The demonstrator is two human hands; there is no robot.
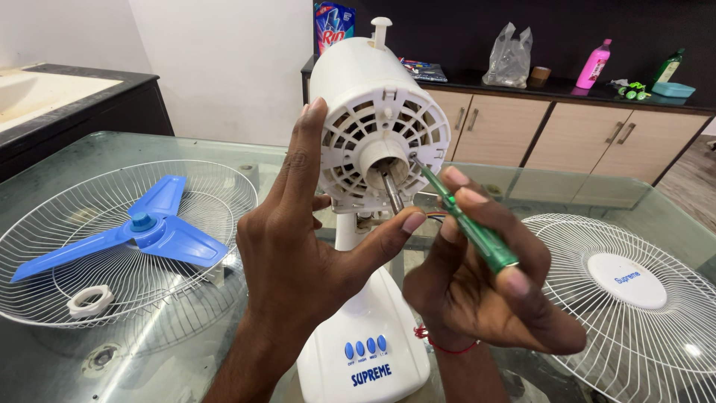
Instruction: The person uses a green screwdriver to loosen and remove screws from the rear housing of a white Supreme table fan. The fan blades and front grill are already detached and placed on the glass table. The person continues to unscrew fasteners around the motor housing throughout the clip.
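fan motor housing (377, 112): matt white plastic | screwdriver (477, 235): glossy transl. green plastic | table (186, 358): smooth glass

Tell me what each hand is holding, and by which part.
The right hand holds a green screwdriver by its handle, tip at the fan motor housing. The left hand steadies the housing's side with open fingers, gripping nothing.

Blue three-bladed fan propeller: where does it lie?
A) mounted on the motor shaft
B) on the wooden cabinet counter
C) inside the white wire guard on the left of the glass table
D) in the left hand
C: the blue three-bladed fan propeller rests in the white wire guard, beside a white plastic ring nut.
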